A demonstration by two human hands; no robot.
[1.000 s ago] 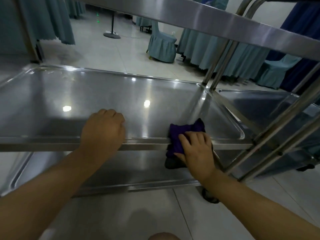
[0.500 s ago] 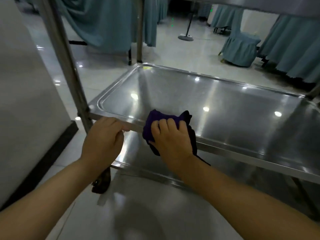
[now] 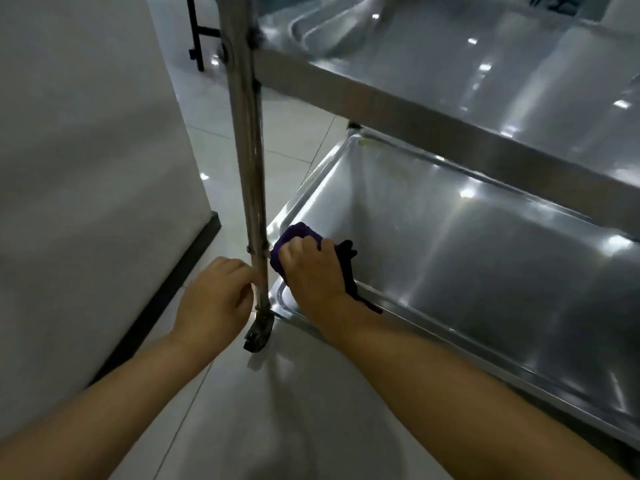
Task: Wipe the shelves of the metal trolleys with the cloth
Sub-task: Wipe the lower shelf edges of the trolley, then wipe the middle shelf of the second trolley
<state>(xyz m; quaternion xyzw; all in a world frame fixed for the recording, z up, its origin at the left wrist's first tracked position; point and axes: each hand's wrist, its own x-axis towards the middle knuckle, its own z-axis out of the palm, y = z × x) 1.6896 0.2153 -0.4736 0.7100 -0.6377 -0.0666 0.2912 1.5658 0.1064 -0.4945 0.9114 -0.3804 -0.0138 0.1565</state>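
I see the right hand (image 3: 311, 271) clenched round the purple cloth (image 3: 297, 233), pressing it down on the near left corner of the lower shelf (image 3: 485, 271), right where the raised rim turns. The cloth bunches out ahead of the knuckles towards the upright post (image 3: 249, 150) and touches it; a loose tail trails back over the near rim beside the wrist. The left hand (image 3: 214, 299) is just on the other side of that post, low down, fingers curled against it in a grasp, above the caster (image 3: 258, 336).

The upper shelf (image 3: 450, 64) overhangs the far part of the lower one, its front edge running diagonally across my view, so headroom is tight towards the back and open along the near rim. To the right the lower shelf runs on bare and shiny. On the left a white wall (image 3: 86, 133) with a dark skirting (image 3: 173, 289) stands near the post, leaving a narrow strip of tiled floor (image 3: 277, 410) between.
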